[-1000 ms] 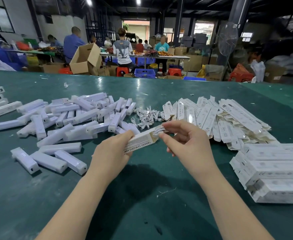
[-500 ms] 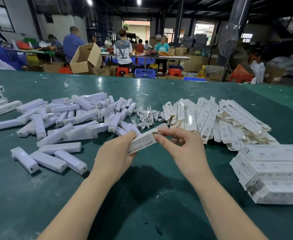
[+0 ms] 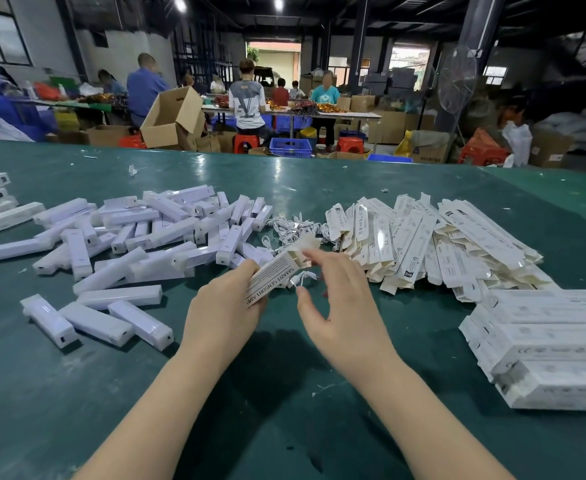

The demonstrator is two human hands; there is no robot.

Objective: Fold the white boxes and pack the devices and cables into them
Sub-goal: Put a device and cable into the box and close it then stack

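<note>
At centre frame the left hand (image 3: 222,311) grips a printed white cardboard box (image 3: 273,278). The right hand (image 3: 342,299), fingers loosely spread, holds nothing — a coiled white cable (image 3: 302,279) hangs half out and could slip free.

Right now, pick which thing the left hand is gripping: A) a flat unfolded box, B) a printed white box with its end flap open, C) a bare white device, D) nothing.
B: the left hand grips the printed white box, whose end flap stands open beside the right hand, with a white cable at its mouth.
</note>
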